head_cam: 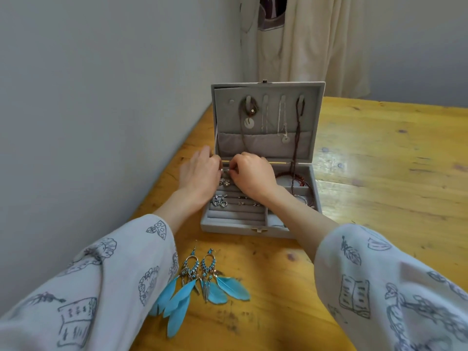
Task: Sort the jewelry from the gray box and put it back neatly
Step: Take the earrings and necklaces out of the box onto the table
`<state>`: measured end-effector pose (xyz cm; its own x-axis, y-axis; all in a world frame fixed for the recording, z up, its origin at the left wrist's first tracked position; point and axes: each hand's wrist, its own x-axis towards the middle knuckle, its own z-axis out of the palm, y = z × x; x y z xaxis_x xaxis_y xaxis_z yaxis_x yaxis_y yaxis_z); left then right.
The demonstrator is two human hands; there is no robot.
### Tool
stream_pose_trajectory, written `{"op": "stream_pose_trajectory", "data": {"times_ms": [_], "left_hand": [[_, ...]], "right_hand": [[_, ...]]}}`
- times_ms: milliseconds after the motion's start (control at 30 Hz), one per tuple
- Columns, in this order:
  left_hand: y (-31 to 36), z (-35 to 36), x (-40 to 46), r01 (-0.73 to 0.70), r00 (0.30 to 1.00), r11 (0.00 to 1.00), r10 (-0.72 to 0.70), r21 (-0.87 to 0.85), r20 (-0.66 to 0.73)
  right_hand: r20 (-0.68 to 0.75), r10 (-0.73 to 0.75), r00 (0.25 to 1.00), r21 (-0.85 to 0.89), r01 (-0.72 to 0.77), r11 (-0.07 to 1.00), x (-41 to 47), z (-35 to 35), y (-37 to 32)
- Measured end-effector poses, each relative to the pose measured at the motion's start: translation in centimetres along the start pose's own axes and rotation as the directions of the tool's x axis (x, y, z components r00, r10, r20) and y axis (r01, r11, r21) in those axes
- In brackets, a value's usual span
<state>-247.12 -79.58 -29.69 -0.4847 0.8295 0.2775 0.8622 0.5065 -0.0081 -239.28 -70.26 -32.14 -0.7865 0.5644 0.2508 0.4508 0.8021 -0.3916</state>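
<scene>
Gray box open on the wooden counter, lid upright, tray toward the viewer. Sorting judged partly done. Already placed: necklaces on the lid hooks; small silver earrings and studs seated in the ring-roll rows; red and dark bead strands in the right rear compartments, one strand trailing down from a lid hook into the tray. Left hand and right hand close together over the rear left of the tray, fingers curled, pinching a small silver piece between them; exact grip not resolvable. Nearest ring-roll rows unfilled. Still outside the box: pair of blue feather earrings, flat on the counter just in front of it, between the printed sleeves. Remaining, by judgement: seating of the held piece, storage of the feather pair, possibly tidying of the trailing strand.
</scene>
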Motion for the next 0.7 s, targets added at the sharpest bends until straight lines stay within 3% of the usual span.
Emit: {"op": "stream_pose_trajectory", "data": {"times_ms": [167, 400, 500, 700], "left_hand": [[0.4, -1.6, -1.7, -0.021, 0.995, 0.99, 0.007, -0.137, -0.103], [3.1, -3.0, -10.0, -0.081, 0.993, 0.926, 0.041, -0.368, -0.114], [4.5, -2.6, -13.0, -0.109, 0.991, 0.919, 0.071, -0.379, -0.113], [5.9, -0.7, -15.0, -0.042, 0.999, 0.951, 0.05, -0.306, 0.02]], "right_hand": [[-0.053, 0.078, 0.996, 0.137, -0.07, 0.988, -1.5, -1.6, 0.1], [-0.216, 0.07, 0.974, 0.3, -0.002, 0.954, -12.0, -4.5, 0.6], [-0.195, 0.113, 0.974, 0.304, -0.05, 0.951, -16.4, -4.4, 0.8], [-0.109, 0.199, 0.974, 0.227, -0.171, 0.959, -19.1, -2.6, 1.5]]}}
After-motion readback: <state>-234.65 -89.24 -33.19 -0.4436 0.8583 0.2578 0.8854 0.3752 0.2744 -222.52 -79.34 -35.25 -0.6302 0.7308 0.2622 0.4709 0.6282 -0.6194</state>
